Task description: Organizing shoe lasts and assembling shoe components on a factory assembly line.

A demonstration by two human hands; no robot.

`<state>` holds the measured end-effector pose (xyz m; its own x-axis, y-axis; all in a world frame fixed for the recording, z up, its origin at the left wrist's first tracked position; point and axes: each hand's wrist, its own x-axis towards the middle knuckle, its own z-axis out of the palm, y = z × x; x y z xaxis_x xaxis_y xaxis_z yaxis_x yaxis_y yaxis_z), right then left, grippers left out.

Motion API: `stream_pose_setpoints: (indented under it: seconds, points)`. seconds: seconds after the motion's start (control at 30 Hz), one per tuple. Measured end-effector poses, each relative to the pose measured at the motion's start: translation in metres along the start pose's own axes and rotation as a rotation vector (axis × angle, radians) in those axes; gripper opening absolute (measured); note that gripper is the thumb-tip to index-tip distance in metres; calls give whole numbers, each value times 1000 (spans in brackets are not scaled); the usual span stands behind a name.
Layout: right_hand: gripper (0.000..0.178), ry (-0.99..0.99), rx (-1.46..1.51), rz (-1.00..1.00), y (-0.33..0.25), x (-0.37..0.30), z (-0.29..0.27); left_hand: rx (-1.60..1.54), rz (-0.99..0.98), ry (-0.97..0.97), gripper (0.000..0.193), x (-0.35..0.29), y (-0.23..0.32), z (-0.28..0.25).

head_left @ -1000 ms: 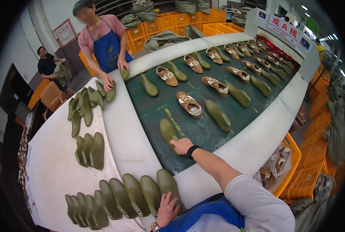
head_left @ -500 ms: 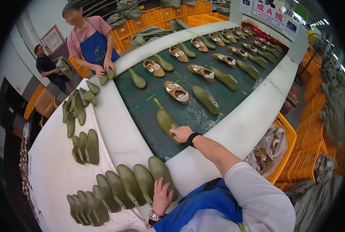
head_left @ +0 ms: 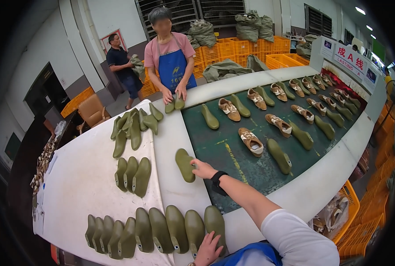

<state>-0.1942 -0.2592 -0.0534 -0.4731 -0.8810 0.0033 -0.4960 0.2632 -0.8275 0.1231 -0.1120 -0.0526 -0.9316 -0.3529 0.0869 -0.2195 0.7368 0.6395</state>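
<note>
My right hand point(head_left: 203, 169) grips a green shoe last point(head_left: 185, 165) by its near right side, above the white border strip left of the green belt. At the lower edge, my left hand point(head_left: 209, 249) rests with fingers spread against the rightmost last point(head_left: 214, 224) of a row. Several more upright lasts point(head_left: 174, 226) continue that row leftward across the white cloth-covered table point(head_left: 87, 190). Brown-and-white sneakers point(head_left: 250, 142) and green lasts point(head_left: 279, 156) alternate along the green belt point(head_left: 215, 177).
Across the table, a person in a blue apron point(head_left: 176, 73) holds two lasts point(head_left: 174, 103). Three lasts point(head_left: 141, 177) stand mid-table, with a loose pile point(head_left: 134, 128) beyond. At right is an orange crate point(head_left: 351, 208) of bagged shoes. Another person point(head_left: 125, 66) carries a sack.
My right hand has carried the last leftward from the green belt to above the white strip. The view has swung left. My left hand stays at the row's end last.
</note>
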Motion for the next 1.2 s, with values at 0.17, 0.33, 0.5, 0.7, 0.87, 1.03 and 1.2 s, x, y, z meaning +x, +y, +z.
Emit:
stream_pose_setpoints:
  seconds: [0.17, 0.33, 0.5, 0.7, 0.87, 1.03, 1.2]
  points:
    - [21, -85, -78, -387, -17, -39, -6, 125, -70, 169, 41, -4, -16, -20]
    - [37, -639, -414, -263, -22, -196, 1, 285, -135, 206, 47, -15, -46, -26]
    - [55, -743, -385, -174, -26, -276, 33, 45, -332, 237, 47, -15, -54, -3]
    - [40, -511, -315, -145, -24, -287, 56, 24, -338, 378, 43, -17, -50, 23]
    - [23, -303, -416, -73, -4, -273, 28, 29, -311, 427, 41, -20, -46, 29]
    - [20, -75, -549, -17, 43, -206, -27, -10, -371, 435, 36, -20, -44, 26]
    - [17, 2, -781, 257, 105, -141, -67, -35, -421, 424, 36, -20, -40, 25]
